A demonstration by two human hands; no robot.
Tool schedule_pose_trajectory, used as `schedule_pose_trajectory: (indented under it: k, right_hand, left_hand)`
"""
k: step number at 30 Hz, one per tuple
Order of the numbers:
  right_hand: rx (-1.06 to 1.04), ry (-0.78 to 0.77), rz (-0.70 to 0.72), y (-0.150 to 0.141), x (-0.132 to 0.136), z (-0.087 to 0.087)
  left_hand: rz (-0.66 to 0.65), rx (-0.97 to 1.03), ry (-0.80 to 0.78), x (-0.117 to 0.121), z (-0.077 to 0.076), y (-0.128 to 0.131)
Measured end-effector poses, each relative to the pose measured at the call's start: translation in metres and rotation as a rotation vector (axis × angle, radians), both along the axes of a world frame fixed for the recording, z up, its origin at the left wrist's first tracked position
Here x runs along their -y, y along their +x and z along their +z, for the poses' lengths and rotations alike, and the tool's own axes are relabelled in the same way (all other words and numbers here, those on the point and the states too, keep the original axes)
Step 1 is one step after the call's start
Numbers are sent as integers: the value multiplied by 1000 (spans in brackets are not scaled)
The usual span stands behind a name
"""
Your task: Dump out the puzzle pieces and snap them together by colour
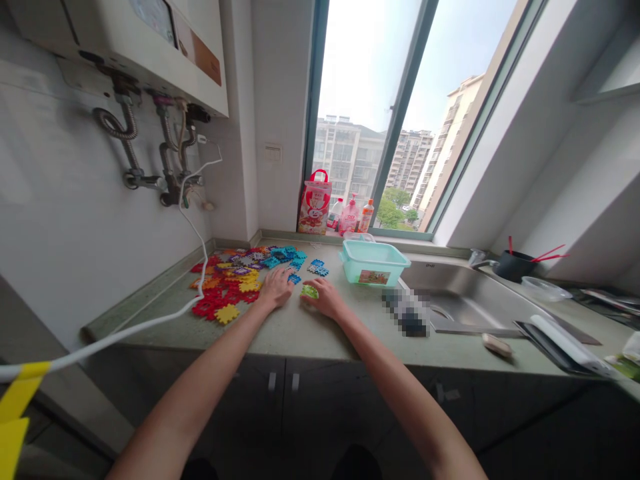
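Both arms are bare and extend forward from the lower edge of the view, converging toward the centre. The left forearm runs up and to the right from the lower left; the right forearm runs up and to the left from the lower right. Both elbows are nearly straight.

The left hand (pixel 275 287) lies palm down, fingers spread slightly and pointing forward, wrist level with the forearm. The right hand (pixel 326 297) is also palm down, fingers lightly curled and angled toward the left hand. The two hands sit close together without touching. Neither hand is closed into a fist.
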State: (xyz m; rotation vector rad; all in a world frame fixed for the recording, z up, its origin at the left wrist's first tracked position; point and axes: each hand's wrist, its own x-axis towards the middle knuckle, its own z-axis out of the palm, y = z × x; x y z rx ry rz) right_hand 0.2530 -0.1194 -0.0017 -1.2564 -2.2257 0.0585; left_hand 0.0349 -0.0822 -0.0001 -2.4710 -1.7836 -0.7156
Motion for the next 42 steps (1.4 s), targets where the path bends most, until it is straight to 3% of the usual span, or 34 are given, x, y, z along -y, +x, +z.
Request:
schedule_pose_trajectory:
  k: [5, 9, 12, 16, 19, 21, 24, 27, 29, 31, 33, 35, 39, 42]
  right_hand:
    - [95, -69, 1, -5, 2, 0]
    - [67, -4, 54, 14, 7, 9]
    - [-35, 178, -18, 44, 3, 32]
    - [-132, 360, -366, 96, -21, 79]
    - [-53, 245, -625, 130, -46, 105]
    - [67, 10, -731, 146, -60, 113]
    - [179, -234, -755, 157, -75, 117]
    - [191, -287, -749, 159, -81, 122]
    - [149, -172, -780, 153, -79, 128]
    - [69, 117, -744, 138, -72, 131]
    - [0, 432, -566, 113, -62, 125]
    - [-8, 562, -329, 81, -51, 107]
    - [155, 382, -35, 23, -38, 47]
    - [186, 124, -91, 6, -40, 9]
  left_hand:
    - [-17, 4, -18, -1, 0, -1]
    - [0, 12, -35, -5, -1, -2]
    - [7, 31, -37, -6, -1, -1]
    - [-14, 46, -24, -5, 1, -1]
    - [-22, 60, -24, -3, 3, -1]
    - [-16, 73, -26, -2, 4, -1]
    - [-13, 86, -30, -2, 4, -1]
    - [-20, 98, -26, -4, 0, -1]
    - [-21, 104, -26, -5, -3, -1]
    - [-26, 105, -33, -7, -4, -1]
    - [-37, 106, -39, -7, -4, -2]
    - [-48, 111, -40, -7, -3, -3]
    - [-63, 85, 6, 1, 4, -1]
    - [-131, -3, -12, 25, 8, 2]
